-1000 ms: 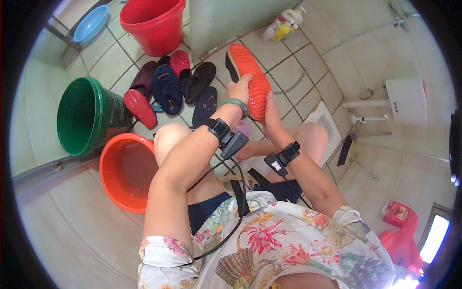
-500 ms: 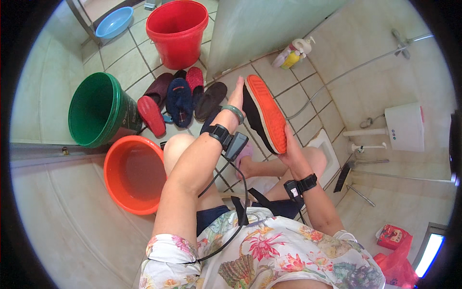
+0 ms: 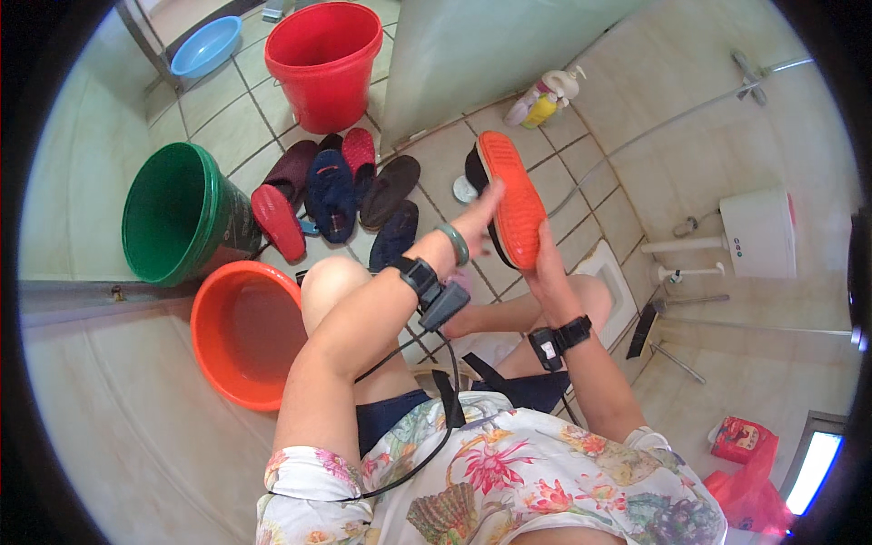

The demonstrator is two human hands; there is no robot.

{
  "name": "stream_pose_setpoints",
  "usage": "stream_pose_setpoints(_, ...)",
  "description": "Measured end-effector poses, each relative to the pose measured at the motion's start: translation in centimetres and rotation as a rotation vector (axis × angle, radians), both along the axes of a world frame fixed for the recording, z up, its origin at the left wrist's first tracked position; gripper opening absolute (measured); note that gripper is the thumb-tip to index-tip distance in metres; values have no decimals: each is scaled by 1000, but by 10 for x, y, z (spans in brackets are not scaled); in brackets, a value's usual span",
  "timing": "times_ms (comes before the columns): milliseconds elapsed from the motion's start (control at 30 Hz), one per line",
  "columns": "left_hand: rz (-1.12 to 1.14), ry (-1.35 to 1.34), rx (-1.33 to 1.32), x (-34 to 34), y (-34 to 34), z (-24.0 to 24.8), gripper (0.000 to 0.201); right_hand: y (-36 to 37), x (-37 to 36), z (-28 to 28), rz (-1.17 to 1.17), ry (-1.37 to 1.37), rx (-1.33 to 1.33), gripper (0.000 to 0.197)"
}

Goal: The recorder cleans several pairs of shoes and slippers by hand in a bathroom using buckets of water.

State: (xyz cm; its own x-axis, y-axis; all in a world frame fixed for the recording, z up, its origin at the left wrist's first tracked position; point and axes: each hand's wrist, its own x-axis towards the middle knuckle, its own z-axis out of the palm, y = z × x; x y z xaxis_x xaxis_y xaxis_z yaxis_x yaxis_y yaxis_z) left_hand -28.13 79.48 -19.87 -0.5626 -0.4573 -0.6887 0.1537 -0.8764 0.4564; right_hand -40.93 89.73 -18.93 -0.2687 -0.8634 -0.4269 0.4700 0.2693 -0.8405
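Observation:
A black shoe with a bright orange ridged sole (image 3: 514, 186) is held up in front of me, its sole facing me and its toe end pointing away. My right hand (image 3: 546, 269) grips its near end from the right side. On the other side, my left hand (image 3: 474, 223) has its fingers stretched out and apart at the sole's left edge; whether they touch it I cannot tell. Most of the black upper is hidden behind the sole. A small round white item (image 3: 465, 189) lies on the floor just left of the shoe.
Several slippers and shoes (image 3: 332, 195) lie ahead to the left. Around them stand a green bucket (image 3: 211, 209), a red bucket (image 3: 325, 82) and an orange basin (image 3: 202, 341) holding cloudy water. Bottles (image 3: 545, 104) stand by the partition. A squat toilet (image 3: 620, 286) is at right.
My left hand has come down from the shoe's far left side toward its middle, fingers now apart. The shoe has tilted more upright, and the white item on the floor has come into view.

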Motion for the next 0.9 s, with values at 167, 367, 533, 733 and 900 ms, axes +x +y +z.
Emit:
stream_pose_setpoints(167,48,368,-249,11,-12,-51,50,-11,15,0,212,170,216,58)
stream_pose_setpoints(367,-300,287,-562,22,-12,-20,60,-37,-69,28,110,281,94,60)
stream_pose_setpoints(533,-390,283,-500,41,-17,-6,89,-63,-77,50,357,197,17,53)
stream_pose_setpoints(733,-184,350,-314,54,-29,1,78,-65,-97,54,142,56,-27,43)
stream_pose_setpoints(900,-366,307,-419,62,-24,-27,59,-36,-96,63,225,9,126,44)
